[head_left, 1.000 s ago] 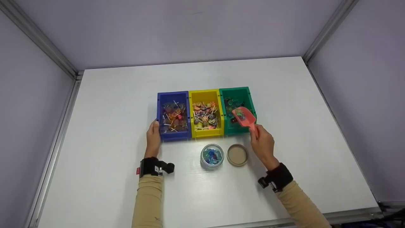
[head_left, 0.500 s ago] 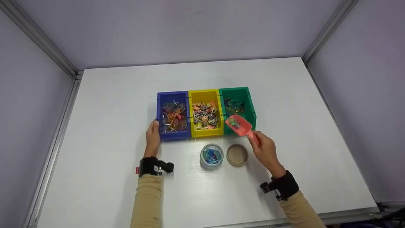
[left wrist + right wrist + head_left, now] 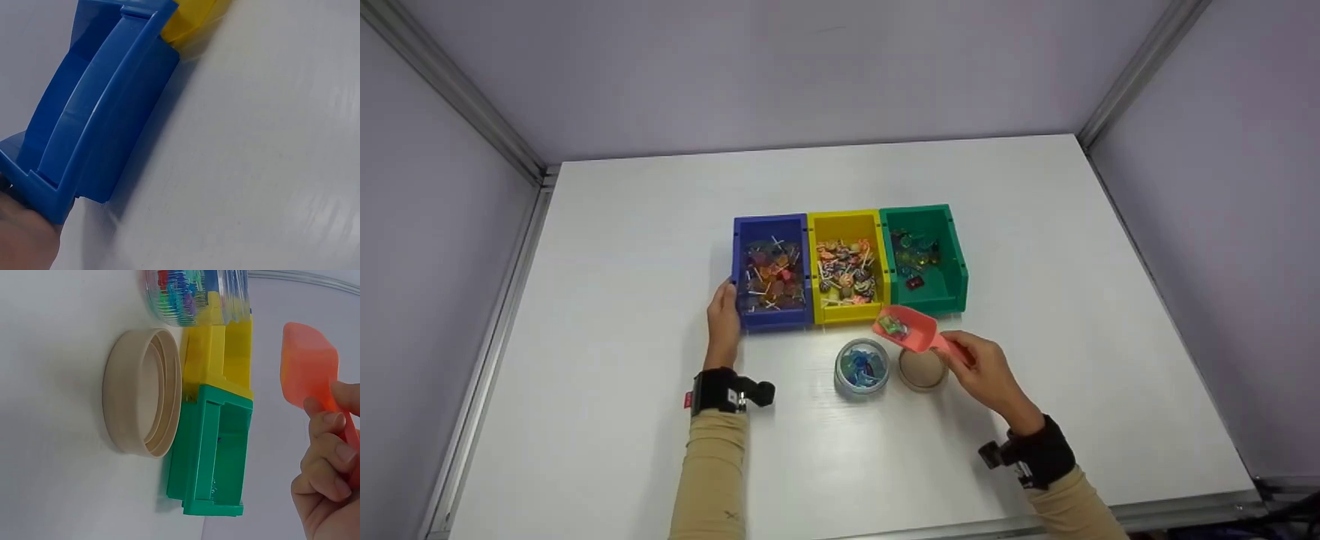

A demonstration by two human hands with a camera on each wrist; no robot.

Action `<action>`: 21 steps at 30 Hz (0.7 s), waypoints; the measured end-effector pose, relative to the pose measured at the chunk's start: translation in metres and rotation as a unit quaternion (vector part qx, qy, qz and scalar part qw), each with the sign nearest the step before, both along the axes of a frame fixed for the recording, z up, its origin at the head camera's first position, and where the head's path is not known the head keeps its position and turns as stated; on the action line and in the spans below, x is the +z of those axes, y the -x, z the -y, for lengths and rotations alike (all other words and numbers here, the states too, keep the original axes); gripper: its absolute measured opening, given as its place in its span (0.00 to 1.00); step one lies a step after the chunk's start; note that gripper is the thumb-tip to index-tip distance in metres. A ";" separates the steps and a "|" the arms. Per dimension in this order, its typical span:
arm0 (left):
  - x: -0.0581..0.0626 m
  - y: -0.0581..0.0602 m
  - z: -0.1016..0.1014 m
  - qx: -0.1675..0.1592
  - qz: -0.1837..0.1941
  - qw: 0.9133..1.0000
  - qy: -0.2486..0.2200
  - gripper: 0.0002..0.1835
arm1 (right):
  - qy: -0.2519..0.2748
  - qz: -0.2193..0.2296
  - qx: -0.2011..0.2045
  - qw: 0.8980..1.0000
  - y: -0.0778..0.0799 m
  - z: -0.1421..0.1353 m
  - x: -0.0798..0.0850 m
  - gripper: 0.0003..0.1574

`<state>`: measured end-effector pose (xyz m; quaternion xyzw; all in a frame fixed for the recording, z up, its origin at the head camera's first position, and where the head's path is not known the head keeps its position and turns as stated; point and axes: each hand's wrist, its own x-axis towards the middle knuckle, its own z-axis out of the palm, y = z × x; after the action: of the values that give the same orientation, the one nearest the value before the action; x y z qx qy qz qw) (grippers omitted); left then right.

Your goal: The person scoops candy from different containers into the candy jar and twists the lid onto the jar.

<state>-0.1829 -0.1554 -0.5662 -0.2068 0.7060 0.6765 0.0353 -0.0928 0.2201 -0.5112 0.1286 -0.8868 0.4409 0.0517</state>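
Note:
My right hand (image 3: 986, 371) grips the handle of a pink scoop (image 3: 919, 330), which carries a few wrapped candies (image 3: 894, 325). The scoop is held above the table, just behind and right of a clear jar (image 3: 844, 379) partly filled with blue candies (image 3: 862, 367). A beige round lid (image 3: 124, 391) lies on the table right of the jar, partly under the scoop in the head view. My left hand (image 3: 723, 322) rests against the outer left side of the blue bin (image 3: 107, 107); its fingertips are hidden in the left wrist view.
Blue, yellow (image 3: 847, 313) and green (image 3: 941, 300) bins stand joined in a row. Lollipops fill part of the blue and yellow bins; the green one holds scattered wrapped candies (image 3: 915, 259). Walls surround the white table (image 3: 585, 300) at the back and sides.
My right hand has drawn the loaded scoop out of the green bin, toward me and left, to near the jar. My left hand has stayed at the blue bin.

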 end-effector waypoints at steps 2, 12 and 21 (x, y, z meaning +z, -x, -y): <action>0.000 -0.001 -0.003 0.005 0.000 1.000 -0.007 0.29 | 0.002 0.021 0.004 1.000 -0.004 0.001 0.000 0.12; 0.005 -0.012 -0.011 0.013 -0.048 0.998 0.045 0.29 | -0.012 0.017 0.042 0.999 -0.018 0.006 -0.002 0.13; 0.011 -0.037 -0.031 -0.006 -0.141 0.980 0.142 0.30 | -0.018 -0.012 0.065 0.998 -0.022 0.003 -0.003 0.11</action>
<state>-0.1459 -0.1241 -0.5552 -0.1079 0.7938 0.5916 -0.0902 -0.0711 0.2174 -0.5146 0.1921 -0.8838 0.4255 0.0310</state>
